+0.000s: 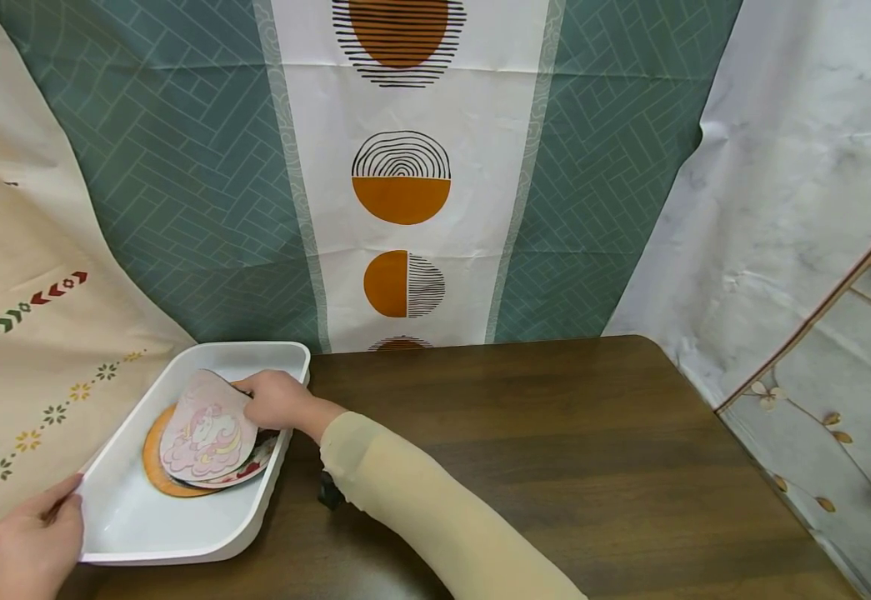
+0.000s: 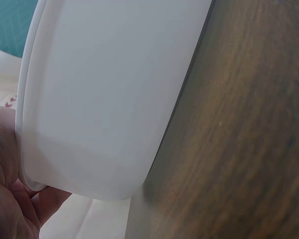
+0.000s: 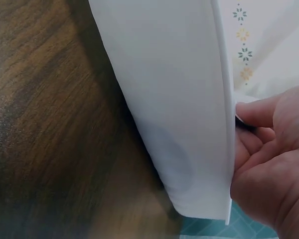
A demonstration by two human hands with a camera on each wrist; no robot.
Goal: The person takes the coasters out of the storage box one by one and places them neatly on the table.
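A white plastic tub (image 1: 146, 529) stands at the table's left end. My left hand (image 1: 30, 542) grips its near left corner, thumb and fingers on either side of the rim (image 2: 27, 99). Inside the tub lies a loose stack of flat rounded pads. On top is a pink unicorn pad (image 1: 208, 440), tilted up, with my right hand (image 1: 277, 402) pinching its right edge. A thin dark edge (image 3: 245, 123) shows between thumb and fingers in the right wrist view. Beneath it are a pad with red print (image 1: 261, 460) and an orange pad (image 1: 153, 454), both partly hidden.
The brown wooden table (image 1: 495, 450) stretches to the right of the tub. A green and white patterned cloth (image 1: 202, 167) hangs behind it, and a cream cloth (image 1: 22, 275) hangs close along the tub's left side. A marbled, flowered cloth (image 1: 803, 250) is on the right.
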